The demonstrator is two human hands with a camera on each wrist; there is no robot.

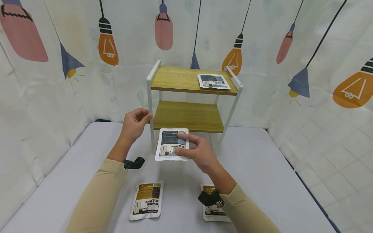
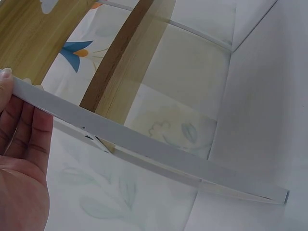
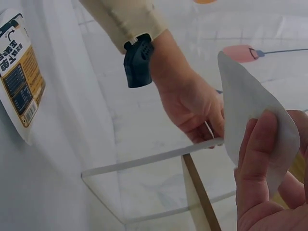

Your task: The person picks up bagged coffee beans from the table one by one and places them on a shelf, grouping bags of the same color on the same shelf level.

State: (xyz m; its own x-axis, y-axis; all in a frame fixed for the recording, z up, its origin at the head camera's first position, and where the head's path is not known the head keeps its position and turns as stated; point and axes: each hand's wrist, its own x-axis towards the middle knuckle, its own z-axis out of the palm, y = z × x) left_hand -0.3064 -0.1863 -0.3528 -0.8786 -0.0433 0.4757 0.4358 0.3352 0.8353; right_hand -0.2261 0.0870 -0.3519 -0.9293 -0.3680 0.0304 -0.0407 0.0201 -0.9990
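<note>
My left hand (image 1: 134, 125) grips the white front left post (image 1: 150, 106) of a two-tier shelf rack, between thumb and fingers. The left wrist view shows the fingers (image 2: 36, 130) curled behind that post (image 2: 144, 143). In front of the lower board (image 1: 187, 116), my right hand (image 1: 201, 152) pinches a flat white-edged pouch (image 1: 166, 139) with a dark blue printed label. Its plain pale side (image 3: 257, 101) shows in the right wrist view, with fingers (image 3: 260, 149) against it. A similar blue-labelled pouch (image 1: 214, 81) lies at the right of the upper board (image 1: 175, 77).
Two brown-and-white pouches lie on the white table (image 1: 180, 207): one at front left (image 1: 147, 200), the other (image 1: 215, 212) at front right, partly covered by the right wrist's black camera band (image 1: 209, 197). Behind the rack hangs a white sheet (image 1: 131, 90) printed with lamps.
</note>
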